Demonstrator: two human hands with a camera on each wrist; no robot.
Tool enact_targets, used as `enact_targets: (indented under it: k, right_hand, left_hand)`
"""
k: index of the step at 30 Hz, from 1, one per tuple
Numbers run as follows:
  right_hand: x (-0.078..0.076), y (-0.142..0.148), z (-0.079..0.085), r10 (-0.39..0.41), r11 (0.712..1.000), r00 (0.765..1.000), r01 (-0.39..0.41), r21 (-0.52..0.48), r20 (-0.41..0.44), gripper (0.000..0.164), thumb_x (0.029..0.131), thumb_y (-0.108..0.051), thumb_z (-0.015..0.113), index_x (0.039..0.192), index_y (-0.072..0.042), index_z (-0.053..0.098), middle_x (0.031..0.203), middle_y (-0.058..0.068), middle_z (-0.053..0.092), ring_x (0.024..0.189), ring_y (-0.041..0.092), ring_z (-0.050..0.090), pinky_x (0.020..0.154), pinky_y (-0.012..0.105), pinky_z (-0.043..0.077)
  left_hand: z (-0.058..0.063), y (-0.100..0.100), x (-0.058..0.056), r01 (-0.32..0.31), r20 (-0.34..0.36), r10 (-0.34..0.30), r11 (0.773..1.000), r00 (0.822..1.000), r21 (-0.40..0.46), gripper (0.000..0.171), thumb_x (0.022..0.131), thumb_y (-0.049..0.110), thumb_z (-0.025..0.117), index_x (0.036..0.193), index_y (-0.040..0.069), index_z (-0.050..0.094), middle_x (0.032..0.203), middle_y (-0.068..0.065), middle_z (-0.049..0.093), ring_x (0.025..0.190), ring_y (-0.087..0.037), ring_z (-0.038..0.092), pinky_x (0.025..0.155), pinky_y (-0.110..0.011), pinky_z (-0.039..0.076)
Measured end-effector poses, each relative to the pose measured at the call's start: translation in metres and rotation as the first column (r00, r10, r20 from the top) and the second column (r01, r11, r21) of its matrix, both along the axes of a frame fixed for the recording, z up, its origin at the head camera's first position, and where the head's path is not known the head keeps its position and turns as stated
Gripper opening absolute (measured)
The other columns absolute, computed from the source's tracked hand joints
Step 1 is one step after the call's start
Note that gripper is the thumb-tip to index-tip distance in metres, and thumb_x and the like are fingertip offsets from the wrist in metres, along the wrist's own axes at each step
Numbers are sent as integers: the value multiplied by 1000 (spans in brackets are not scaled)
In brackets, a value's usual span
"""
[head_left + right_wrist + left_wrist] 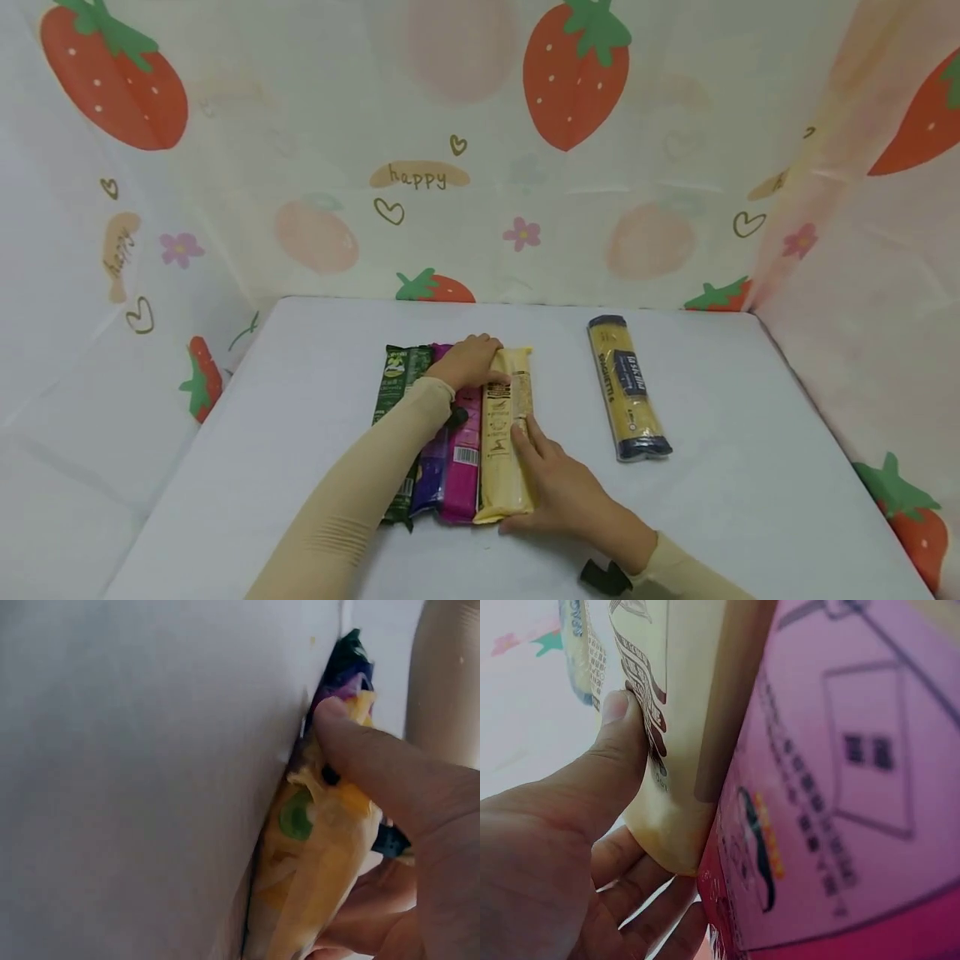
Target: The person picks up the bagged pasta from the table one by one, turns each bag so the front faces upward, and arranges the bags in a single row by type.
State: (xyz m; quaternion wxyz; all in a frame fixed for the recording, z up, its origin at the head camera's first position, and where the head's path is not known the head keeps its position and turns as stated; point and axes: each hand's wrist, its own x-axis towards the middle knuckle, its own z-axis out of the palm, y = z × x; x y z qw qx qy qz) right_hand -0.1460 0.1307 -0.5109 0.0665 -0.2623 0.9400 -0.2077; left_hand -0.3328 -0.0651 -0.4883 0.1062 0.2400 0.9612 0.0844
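Cloth (330,100) printed with strawberries, hearts and flowers rises behind and at both sides of the white tabletop (322,358) in front of me. My beige left sleeve (337,492) slants up over part of a row of four long packs lying side by side. From left to right they are a green pack (392,387), a blue pack (430,483), a magenta pack (461,483) and, at the right end, a pale yellow pack (497,450). Well apart to the right lies a spaghetti pack (628,392), dark at both ends, slightly tilted. My right hand (566,496) is spread, its fingers apart and fairly straight, touching the right edge of the pale yellow pack, with the thumb at its near end. My left hand (468,361) grips that same pack at its far end, the thumb on its printed face and the fingers round the end, just beside the magenta pack. A dark piece (606,577) sits at my right wrist; smaller yet is the barcode (466,455) on the magenta pack.
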Motion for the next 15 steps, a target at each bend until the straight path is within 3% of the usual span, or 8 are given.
enact_targets:
  k: [5, 15]
  right_hand:
    - [-1, -4, 0, -1, 998, 998, 5, 65, -67, 133, 71, -64, 95, 168, 0, 30, 171, 32, 27, 140, 47, 54, 91, 55, 61]
    - [2, -4, 1, 12, 998, 998, -8, 61, -62, 123, 71, -50, 95, 165, 1, 34, 168, 35, 31, 136, 46, 57, 83, 53, 63]
  left_hand:
    - [0, 0, -4, 6, -6, -6, 1000, 1000, -17, 69, 102, 54, 70, 152, 9, 59, 147, -15, 60, 137, -36, 56, 116, -50, 46]
    - [4, 0, 1, -1, 44, 0, 1000, 999, 18, 67, 102, 52, 72, 151, 9, 58, 146, -16, 60, 136, -36, 57, 117, -50, 45]
